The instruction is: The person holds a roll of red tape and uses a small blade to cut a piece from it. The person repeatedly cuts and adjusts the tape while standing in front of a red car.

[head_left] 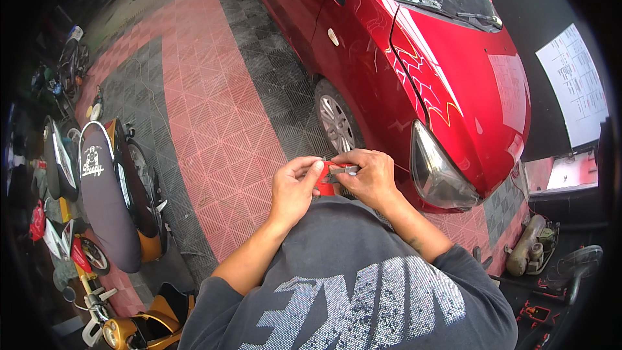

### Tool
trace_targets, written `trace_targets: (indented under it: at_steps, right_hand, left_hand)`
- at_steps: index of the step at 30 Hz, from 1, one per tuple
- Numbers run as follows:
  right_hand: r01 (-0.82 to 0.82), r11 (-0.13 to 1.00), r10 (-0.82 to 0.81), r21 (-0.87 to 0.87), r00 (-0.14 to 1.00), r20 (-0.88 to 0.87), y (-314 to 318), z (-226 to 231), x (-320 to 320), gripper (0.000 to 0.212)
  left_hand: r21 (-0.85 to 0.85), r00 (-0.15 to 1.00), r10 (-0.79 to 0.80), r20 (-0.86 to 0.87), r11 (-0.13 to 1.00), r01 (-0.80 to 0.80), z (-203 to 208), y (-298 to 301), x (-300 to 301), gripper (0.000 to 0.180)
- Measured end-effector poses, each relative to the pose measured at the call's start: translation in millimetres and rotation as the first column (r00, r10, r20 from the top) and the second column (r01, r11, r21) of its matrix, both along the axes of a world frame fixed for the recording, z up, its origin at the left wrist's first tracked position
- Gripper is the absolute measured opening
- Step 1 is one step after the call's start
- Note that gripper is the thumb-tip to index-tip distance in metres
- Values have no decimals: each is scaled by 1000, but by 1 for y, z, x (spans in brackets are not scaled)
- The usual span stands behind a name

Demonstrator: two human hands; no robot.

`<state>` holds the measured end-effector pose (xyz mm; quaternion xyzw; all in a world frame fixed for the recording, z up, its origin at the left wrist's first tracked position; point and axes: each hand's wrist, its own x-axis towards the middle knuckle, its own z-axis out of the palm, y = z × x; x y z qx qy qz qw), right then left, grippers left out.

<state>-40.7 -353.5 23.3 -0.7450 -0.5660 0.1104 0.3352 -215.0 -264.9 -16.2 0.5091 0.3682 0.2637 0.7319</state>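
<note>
Small red object [326, 189] between hands [370, 177]

One view here: head cam, left fisheye of a side-by-side pair. Sits above the wearer's shirt [389, 240], which fills 6 o'clock up close. Pitched steeply down, 12 o'clock being ahead of the wearer; upright, not mirrored. Left hand [295, 185] and right hand [370, 176] show near mid-dial, close to the lens; forearms [256, 253] at 7 and 4. Coverage is wide: floor [207, 91] recedes toward 11, car [447, 84] spans 12 to 3, motorbikes [109, 194] sit at 7 to 10, all farther off. Straight edges bend near the dark rim.
</note>
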Motion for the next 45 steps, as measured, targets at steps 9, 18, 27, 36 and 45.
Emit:
trace_targets:
  at_steps: [9, 18, 27, 36, 45]
  right_hand:
    - [2, 998, -8, -65, 996, -90, -2, 5, -1, 23]
    - [-8, 997, -7, -77, 982, -187, -2, 3, 1, 24]
    - [3, 996, -27, -87, 964, -266, -3, -5, 2, 23]
    - [-66, 989, -13, -135, 857, -515, -3, -9, -2, 34]
    - [-107, 994, 62, -32, 768, -637, -5, -22, 7, 45]
  left_hand:
    - [-40, 999, 30, 20, 999, -29, -4, -1, 2, 24]
    - [-189, 996, 48, 77, 981, -33, -7, -1, 3, 23]
    - [-188, 995, -25, 100, 981, 44, -6, 1, -2, 22]
    - [-204, 991, 34, 127, 979, -8, -11, 0, -7, 20]
    - [-163, 966, -73, 250, 980, 116, -16, -2, -9, 24]
